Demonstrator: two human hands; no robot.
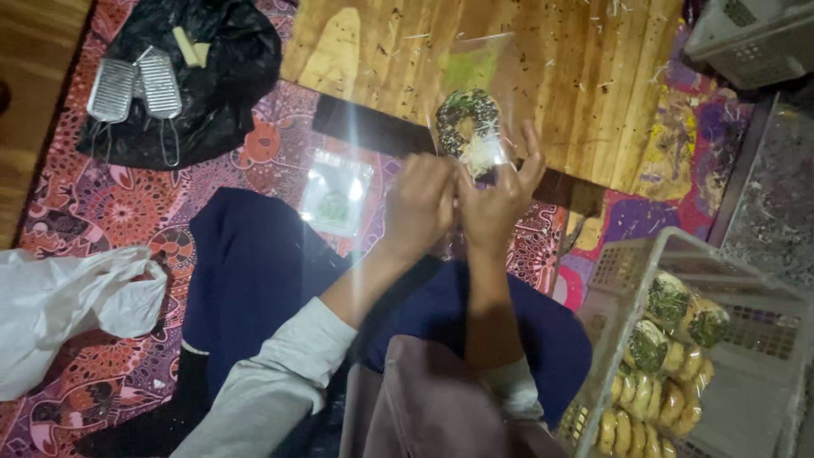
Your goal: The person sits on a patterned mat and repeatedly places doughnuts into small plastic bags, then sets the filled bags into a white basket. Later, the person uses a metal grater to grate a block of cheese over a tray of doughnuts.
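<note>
A dark glazed doughnut (pixel 465 124) with pale shreds on top sits inside a clear plastic bag (pixel 471 72) that I hold up over the edge of a low wooden board (pixel 585 76). My left hand (pixel 418 206) and my right hand (pixel 500 197) meet at the bag's lower end, both pinching the plastic. The fingers of my right hand spread up beside the doughnut. I sit cross-legged in dark blue trousers on a patterned mat.
A grey plastic basket (pixel 632 263) at the right holds several wrapped doughnuts (pixel 661 365). Another small clear bag (pixel 337 192) lies on the mat. Two metal graters (pixel 136 85) rest on a black bag at the upper left. A white plastic bag (pixel 68 305) lies at the left.
</note>
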